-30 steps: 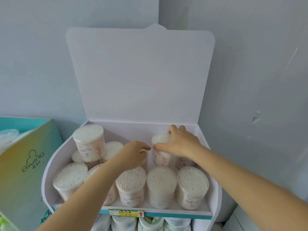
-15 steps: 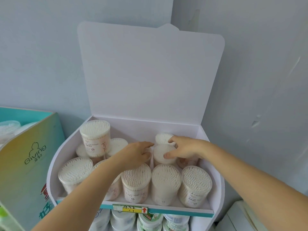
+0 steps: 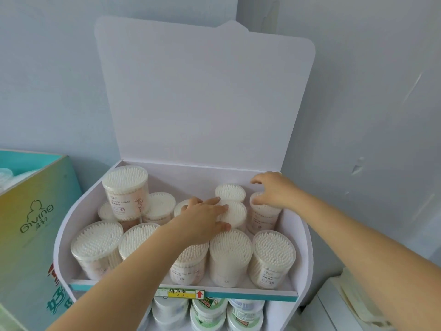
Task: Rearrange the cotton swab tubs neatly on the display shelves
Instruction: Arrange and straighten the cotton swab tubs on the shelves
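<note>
Tubs point(image 3: 230, 249) stand upright; left hand point(image 3: 202, 220) lies flat on middle tub point(image 3: 236, 215), right hand point(image 3: 274, 192) clasps corner tub point(image 3: 262, 217).

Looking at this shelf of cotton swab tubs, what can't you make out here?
All in the head view:
1. Whether the right hand grips the rear right tub: hidden by its own palm.
2. The top of the front middle tub: under the left hand and forearm.
3. Most of the lower-shelf tubs: cut off by the bottom edge and the shelf lip.
4. The price tag: handwriting too blurred to read.

teal-green carton point(image 3: 33, 218) beside grey wall point(image 3: 358, 91)
</note>
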Tool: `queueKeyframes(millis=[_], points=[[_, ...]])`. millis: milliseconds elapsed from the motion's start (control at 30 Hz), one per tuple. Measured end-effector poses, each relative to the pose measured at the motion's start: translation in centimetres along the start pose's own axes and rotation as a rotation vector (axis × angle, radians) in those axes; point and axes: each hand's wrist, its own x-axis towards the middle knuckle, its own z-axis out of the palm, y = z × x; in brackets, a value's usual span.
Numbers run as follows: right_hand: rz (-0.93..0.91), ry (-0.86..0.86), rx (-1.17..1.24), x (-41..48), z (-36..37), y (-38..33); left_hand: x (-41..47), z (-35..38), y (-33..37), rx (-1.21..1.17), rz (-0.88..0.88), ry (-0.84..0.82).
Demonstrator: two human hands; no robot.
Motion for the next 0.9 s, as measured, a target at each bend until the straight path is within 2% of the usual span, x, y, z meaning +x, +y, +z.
queueKeyframes(millis=[100,200,367,467,633,800,900], points=[[0.064,-0.095,-0.244,0.1,0.9,0.6,-0.2,0.1,0.5,0.008,-0.008,0.017],[0.064,-0.192,-0.329,0.4,2.3,-0.2,-0.3,0.7,1.0,0.029,-0.041,0.083],[0.059,-0.267,-0.272,0.8,1.0,-0.4,-0.3,1.3,1.3,0.011,-0.088,0.117],[0.015,-0.29,-0.216,0.1,-0.1,-0.4,-0.3,1.6,1.8,0.078,-0.088,0.12],[-0.009,-0.432,-0.106,-1.1,-1.2,-0.9,-0.1,1.2,1.8,0.102,-0.061,0.099],[0.023,-0.398,-0.087,-0.5,-1.6,-1.8,-0.2,0.8,1.6,0.086,-0.051,0.089],[0.062,-0.209,-0.012,1.1,-0.8,-2.5,-0.4,0.7,1.6,0.082,-0.049,0.112]])
